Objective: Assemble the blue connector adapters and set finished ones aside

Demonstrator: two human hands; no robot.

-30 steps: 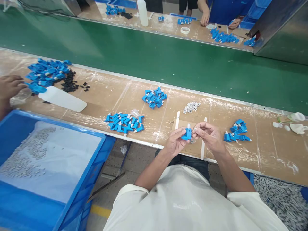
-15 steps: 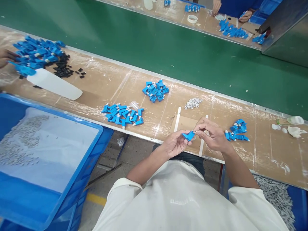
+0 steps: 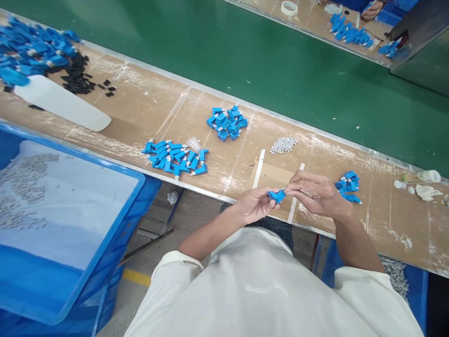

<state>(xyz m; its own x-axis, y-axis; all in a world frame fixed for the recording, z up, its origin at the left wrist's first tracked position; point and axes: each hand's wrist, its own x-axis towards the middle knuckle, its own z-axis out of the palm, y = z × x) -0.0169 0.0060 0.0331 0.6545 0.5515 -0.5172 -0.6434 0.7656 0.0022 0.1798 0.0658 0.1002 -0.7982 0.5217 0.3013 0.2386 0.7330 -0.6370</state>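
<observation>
Between my hands, over the table's front edge, is a small blue part (image 3: 277, 195). My left hand (image 3: 257, 206) pinches its left side between thumb and fingers. The fingertips of my right hand (image 3: 310, 192) are closed at its right end; anything small between them is hidden. Beyond my hands lies a pile of small grey-white pieces (image 3: 283, 145). One heap of blue parts (image 3: 227, 122) sits further back to the left, and another (image 3: 175, 158) lies near the front edge. A smaller group of blue parts (image 3: 348, 186) is right of my right hand.
A blue crate (image 3: 138, 187) with a white liner stands at the lower left. A white scoop-like piece (image 3: 65, 103) lies by black pieces (image 3: 77, 75). A green belt (image 3: 196, 51) runs behind the table (image 3: 136, 110). Across it, a person's hand (image 3: 372, 10) shows.
The view has shifted, and the person's hand at the far left is out of frame. The blue part is still between my hands, and my right hand's fingers have turned flatter over it.
</observation>
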